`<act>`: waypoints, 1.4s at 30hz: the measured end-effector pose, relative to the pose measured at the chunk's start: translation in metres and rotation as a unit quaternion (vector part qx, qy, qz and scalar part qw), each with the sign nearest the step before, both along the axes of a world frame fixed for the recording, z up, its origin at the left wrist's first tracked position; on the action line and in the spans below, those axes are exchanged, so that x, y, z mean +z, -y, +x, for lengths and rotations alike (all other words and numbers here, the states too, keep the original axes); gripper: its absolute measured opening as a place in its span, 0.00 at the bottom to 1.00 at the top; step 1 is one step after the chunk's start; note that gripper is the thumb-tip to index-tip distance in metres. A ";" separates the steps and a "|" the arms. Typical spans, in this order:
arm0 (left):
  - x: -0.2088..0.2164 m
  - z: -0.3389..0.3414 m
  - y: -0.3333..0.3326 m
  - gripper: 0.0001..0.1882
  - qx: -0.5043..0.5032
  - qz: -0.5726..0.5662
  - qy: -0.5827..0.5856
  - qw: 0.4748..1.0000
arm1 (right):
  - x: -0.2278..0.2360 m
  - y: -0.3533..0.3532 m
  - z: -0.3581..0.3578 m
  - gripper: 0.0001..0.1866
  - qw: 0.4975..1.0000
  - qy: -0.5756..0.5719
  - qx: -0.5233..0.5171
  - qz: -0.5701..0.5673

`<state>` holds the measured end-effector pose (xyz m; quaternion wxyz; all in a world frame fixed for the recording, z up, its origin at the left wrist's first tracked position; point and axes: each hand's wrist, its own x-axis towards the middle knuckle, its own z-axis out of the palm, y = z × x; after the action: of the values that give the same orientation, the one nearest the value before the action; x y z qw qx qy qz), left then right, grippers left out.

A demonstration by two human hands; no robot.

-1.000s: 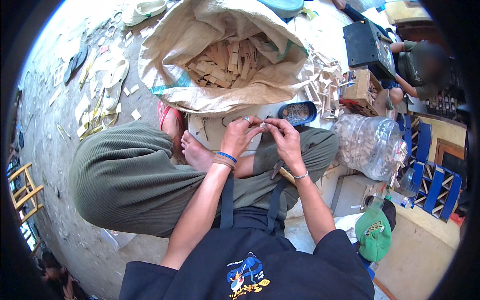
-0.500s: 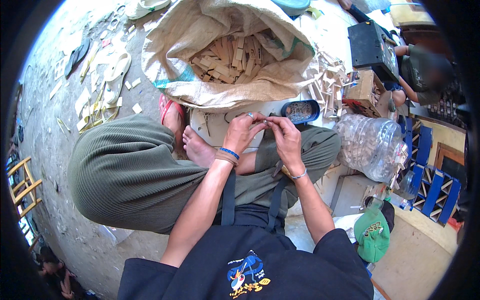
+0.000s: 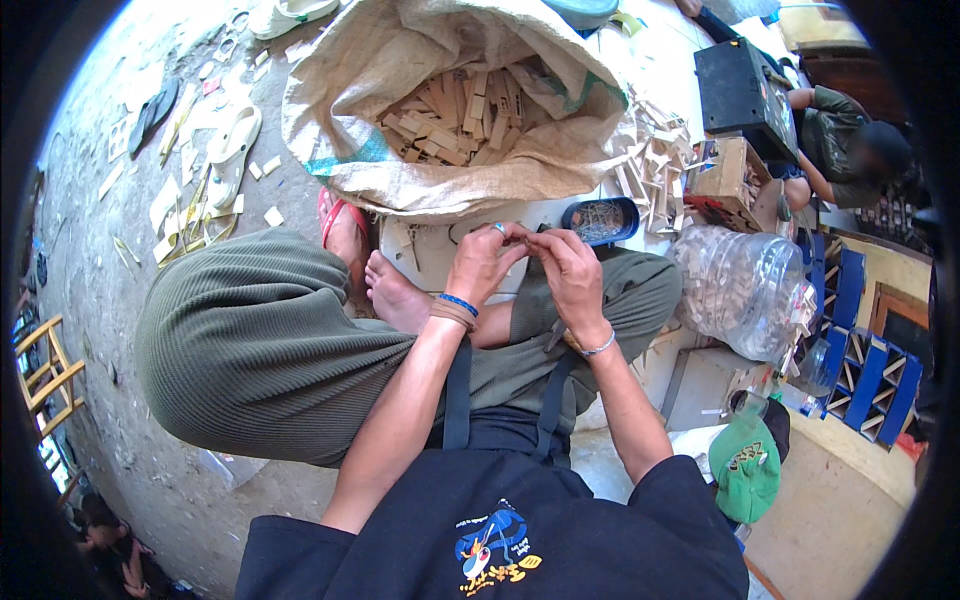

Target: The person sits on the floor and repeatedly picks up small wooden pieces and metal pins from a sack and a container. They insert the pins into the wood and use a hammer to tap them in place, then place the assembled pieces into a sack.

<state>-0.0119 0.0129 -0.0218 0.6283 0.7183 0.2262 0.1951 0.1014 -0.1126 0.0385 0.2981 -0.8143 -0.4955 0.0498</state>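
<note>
My left hand (image 3: 484, 262) and my right hand (image 3: 570, 272) meet fingertip to fingertip above my crossed legs. Both are pinched closed around something too small to make out, hidden among the fingers. Just right of them sits a blue tray (image 3: 602, 220) holding many thin metal pieces. Beyond the hands, a woven sack (image 3: 345, 150) with its mouth rolled open contains a heap of small wooden pieces (image 3: 462, 118).
Loose wooden pieces (image 3: 655, 170) are piled right of the sack, beside a cardboard box (image 3: 722, 185). A large clear plastic jug (image 3: 745, 290) lies close to my right knee. Near a black box (image 3: 742, 100) another person (image 3: 850, 150) sits. A green cap (image 3: 745, 470) rests lower right.
My fingertips have shifted very slightly while staying pressed together. The other person at upper right has moved the head a little.
</note>
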 end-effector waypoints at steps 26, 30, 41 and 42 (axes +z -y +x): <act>-0.004 0.001 0.000 0.11 0.005 0.020 0.004 1.000 | 0.001 -0.004 0.001 0.06 0.999 -0.018 0.013 -0.023; -0.003 0.001 0.000 0.11 -0.001 0.022 0.009 1.000 | -0.003 -0.003 -0.002 0.08 0.999 0.023 0.027 -0.029; 0.000 0.000 -0.002 0.11 -0.007 0.040 0.004 0.999 | -0.007 -0.003 -0.006 0.08 1.000 0.009 0.012 -0.017; 0.001 0.000 -0.002 0.11 -0.001 0.049 0.005 0.999 | -0.005 -0.003 -0.006 0.08 1.000 0.002 0.009 -0.016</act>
<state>-0.0118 0.0145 -0.0209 0.5942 0.7473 0.2120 0.2088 0.0955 -0.1092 0.0331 0.2837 -0.8146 -0.5024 0.0592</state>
